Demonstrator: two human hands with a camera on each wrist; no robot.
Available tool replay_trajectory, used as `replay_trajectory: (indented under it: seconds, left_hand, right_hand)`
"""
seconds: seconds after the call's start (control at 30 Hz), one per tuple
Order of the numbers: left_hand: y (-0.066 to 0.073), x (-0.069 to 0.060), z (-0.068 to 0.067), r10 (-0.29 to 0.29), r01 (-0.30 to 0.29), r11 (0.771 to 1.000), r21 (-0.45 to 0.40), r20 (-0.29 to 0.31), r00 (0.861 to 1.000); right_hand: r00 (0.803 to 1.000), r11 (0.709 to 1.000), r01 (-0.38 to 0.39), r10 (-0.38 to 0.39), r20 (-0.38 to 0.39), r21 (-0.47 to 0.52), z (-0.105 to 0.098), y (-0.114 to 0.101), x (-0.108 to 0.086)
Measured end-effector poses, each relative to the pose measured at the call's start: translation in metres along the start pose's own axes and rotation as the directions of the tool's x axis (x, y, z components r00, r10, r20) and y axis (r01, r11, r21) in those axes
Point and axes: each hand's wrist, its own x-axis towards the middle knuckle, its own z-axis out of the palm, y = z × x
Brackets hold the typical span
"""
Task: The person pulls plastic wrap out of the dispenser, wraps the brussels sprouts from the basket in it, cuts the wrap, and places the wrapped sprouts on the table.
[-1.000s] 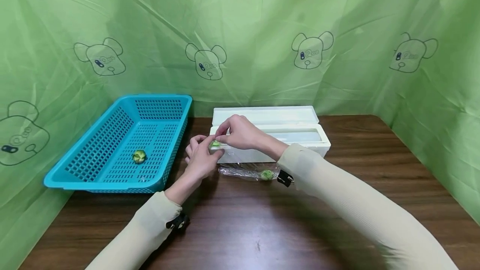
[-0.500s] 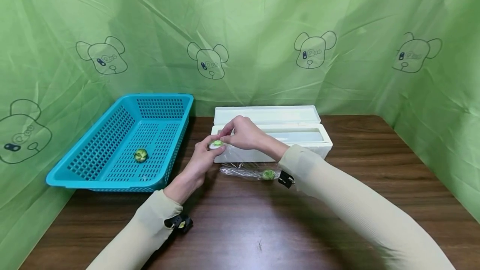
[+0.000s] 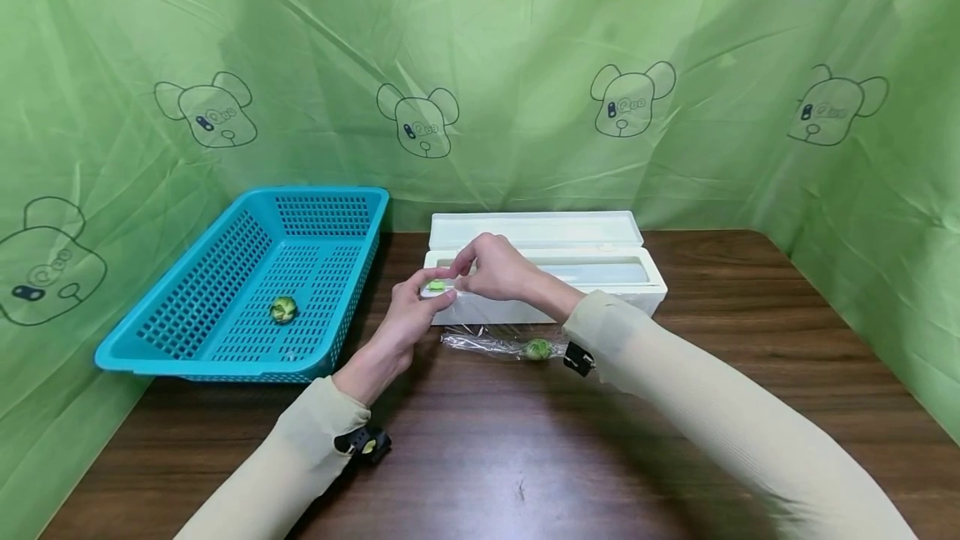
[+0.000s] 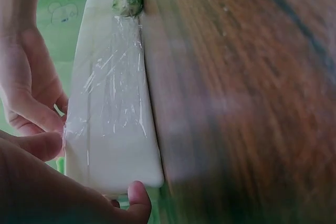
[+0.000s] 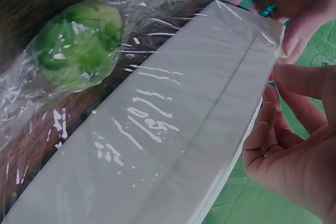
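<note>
1. Head view: we have a dark brown wood-grain table (image 3: pixel 450 440), glossy, pale glare low centre. Green cloth (image 3: pixel 517 32) hangs creased behind and on both sides, printed with outlined big-eared animal heads.
2. Same view: blue basket (image 3: pixel 112 359) on the table's left, one green sprout (image 3: pixel 283 309) inside. Near the middle, a long white box (image 3: pixel 641 300), lid (image 3: pixel 536 230) raised toward the cloth. Clear film (image 3: pixel 480 343) lies in front, with a film-covered sprout (image 3: pixel 537 349) in it.
3. Left hand (image 3: pixel 405 313): grip bent around the box's left end, thumb in front, beside a small bright-green piece (image 3: pixel 437 285). Right hand (image 3: pixel 498 269): grip closed to a pinch at the film's edge there.
4. Left wrist view: we see film stretched wrinkled over the box front, covered sprout at the far end, table blurry alongside.
5. Right wrist view: film shines over box and sprout; table shows dark underneath, cloth beyond the hands.
</note>
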Motion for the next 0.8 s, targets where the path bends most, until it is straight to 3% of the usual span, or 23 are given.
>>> replay_trajectory:
  seconds: [0.2, 0.47, 0.8]
  left_hand:
    - [-0.001, 0.000, -0.003, 0.029, -0.029, 1.000, 0.010, -0.004, 1.000]
    - [-0.004, 0.000, -0.003, 0.062, -0.062, 0.998, 0.002, -0.009, 0.998]
    - [-0.004, 0.001, -0.005, -0.003, 0.003, 0.998, -0.062, 0.002, 1.000]
  right_hand:
    - [0.998, 0.998, 0.061, -0.061, 0.003, 0.019, 0.000, -0.007, 0.004]
    - [0.996, 0.997, 0.072, -0.073, 0.048, 0.008, 0.009, -0.015, 0.009]
    - [0.996, 0.997, 0.077, -0.077, 0.041, 0.006, 0.013, -0.018, 0.011]
